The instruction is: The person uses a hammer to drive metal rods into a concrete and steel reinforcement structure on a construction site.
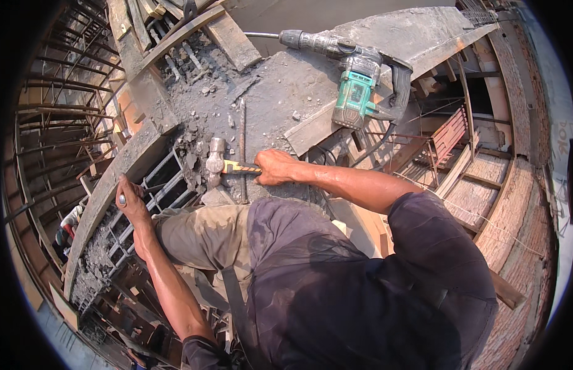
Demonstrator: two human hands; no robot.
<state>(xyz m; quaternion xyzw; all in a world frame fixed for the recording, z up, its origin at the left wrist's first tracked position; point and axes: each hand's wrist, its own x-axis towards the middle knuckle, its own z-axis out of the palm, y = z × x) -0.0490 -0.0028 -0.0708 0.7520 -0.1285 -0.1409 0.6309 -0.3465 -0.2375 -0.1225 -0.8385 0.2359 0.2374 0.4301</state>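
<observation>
My right hand is closed round the yellow-and-black handle of a hammer. The worn steel hammer head lies over the rough concrete, just in front of my knee. A thin metal rod lies beside it, passing under the handle. My left hand is closed at the inner edge of a curved formwork board, beside exposed steel bars. A small round metallic end shows at its fingers; what it belongs to is hidden.
A green-and-black rotary hammer drill lies on the concrete slab, its long bit pointing left. Broken rubble and timber planks lie at the upper left. Scaffolding and rebar drop away on the left. A red metal frame stands lower at right.
</observation>
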